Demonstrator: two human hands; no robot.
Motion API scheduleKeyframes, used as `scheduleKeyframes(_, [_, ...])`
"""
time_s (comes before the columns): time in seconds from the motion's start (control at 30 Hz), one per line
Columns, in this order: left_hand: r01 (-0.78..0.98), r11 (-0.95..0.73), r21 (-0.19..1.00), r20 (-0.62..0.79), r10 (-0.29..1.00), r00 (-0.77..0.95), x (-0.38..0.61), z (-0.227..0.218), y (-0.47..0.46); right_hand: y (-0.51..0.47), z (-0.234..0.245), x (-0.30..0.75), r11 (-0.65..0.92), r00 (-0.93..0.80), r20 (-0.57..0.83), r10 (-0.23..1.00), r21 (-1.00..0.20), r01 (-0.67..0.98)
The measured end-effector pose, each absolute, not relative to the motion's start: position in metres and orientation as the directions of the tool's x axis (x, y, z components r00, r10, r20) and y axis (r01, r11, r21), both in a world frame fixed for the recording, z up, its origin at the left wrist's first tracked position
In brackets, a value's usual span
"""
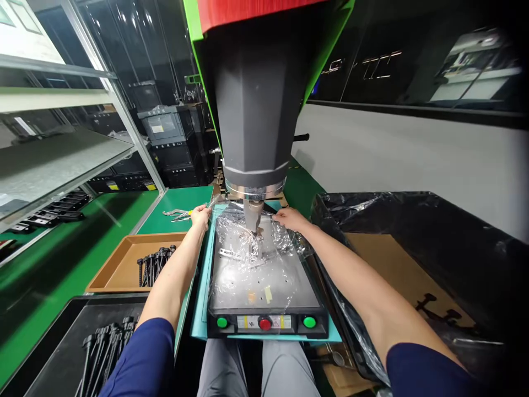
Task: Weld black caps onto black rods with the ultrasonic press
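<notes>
A press machine with a black conical head (256, 99) and a metal tip (253, 216) stands over a base plate (256, 275) covered by a clear plastic sheet (231, 231). My left hand (200, 216) grips the sheet's far left edge, fingers closed. My right hand (289, 218) rests on the sheet's far right edge beside the tip, fingers curled on the plastic. A small metal part (231, 253) lies under the tip. The front panel carries two green buttons (222, 322) and a red one (265, 323).
A brown tray (119, 267) with several black parts sits left; a black tray (61, 353) with more of them is nearer. Pliers (176, 213) lie on the green table. A bag-lined cardboard box (413, 264) fills the right. Metal shelving (61, 154) stands left.
</notes>
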State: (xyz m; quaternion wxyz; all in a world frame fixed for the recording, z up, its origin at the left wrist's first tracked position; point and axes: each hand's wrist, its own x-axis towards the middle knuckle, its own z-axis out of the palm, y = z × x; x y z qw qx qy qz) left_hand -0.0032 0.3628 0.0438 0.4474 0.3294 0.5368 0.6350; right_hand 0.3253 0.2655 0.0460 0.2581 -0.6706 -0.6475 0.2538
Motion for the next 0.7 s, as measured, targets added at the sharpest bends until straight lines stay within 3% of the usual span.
scheduleKeyframes(0.17, [-0.036,0.203,0.978,-0.203,0.92,-0.335,-0.009,0.025,0.359,0.271,0.037,0.322,-0.048,0.022,-0.05,0.999,-0.603,0.796])
scheduleKeyframes(0.3, [0.118,0.261,0.958,-0.212,0.923,-0.322,-0.021,0.019,0.345,0.26,0.05,0.332,-0.038,0.099,0.083,0.992,-0.548,0.835])
scheduleKeyframes(0.4, [0.182,0.206,0.962,-0.135,0.93,-0.342,-0.035,0.021,0.325,0.229,0.055,0.348,-0.005,0.186,0.275,0.943,-0.549,0.836])
scheduleKeyframes(0.5, [0.194,0.114,0.974,-0.045,0.944,-0.327,-0.05,0.018,0.286,0.176,0.034,0.364,0.04,0.309,0.44,0.843,-0.624,0.78])
scheduleKeyframes(0.63, [0.153,-0.075,0.985,0.119,0.946,-0.3,-0.07,-0.016,0.193,0.083,-0.043,0.367,-0.028,0.378,0.354,0.855,-0.697,0.716])
scheduleKeyframes(0.7, [0.188,-0.09,0.978,0.151,0.928,-0.341,-0.077,-0.046,0.134,0.038,-0.089,0.358,-0.085,0.389,0.292,0.874,-0.696,0.713])
